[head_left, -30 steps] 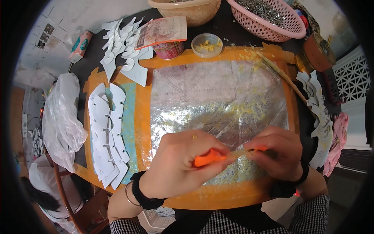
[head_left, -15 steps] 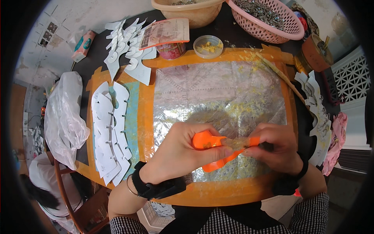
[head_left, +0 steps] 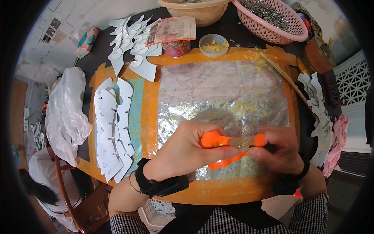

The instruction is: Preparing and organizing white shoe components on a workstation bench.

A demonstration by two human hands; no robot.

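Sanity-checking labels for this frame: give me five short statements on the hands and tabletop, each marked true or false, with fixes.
1. The left hand and right hand both grip the orange piece. True.
2. The pink basket holds folded cloth. False: the pink basket holds small metal pieces.
3. The round clear dish has yellow bits in it. True.
4. The thin stick lies to the left of the dish. False: the stick lies to its right, by the right side of the shiny sheet.
5. A flat card rests on top of the red tin. True.
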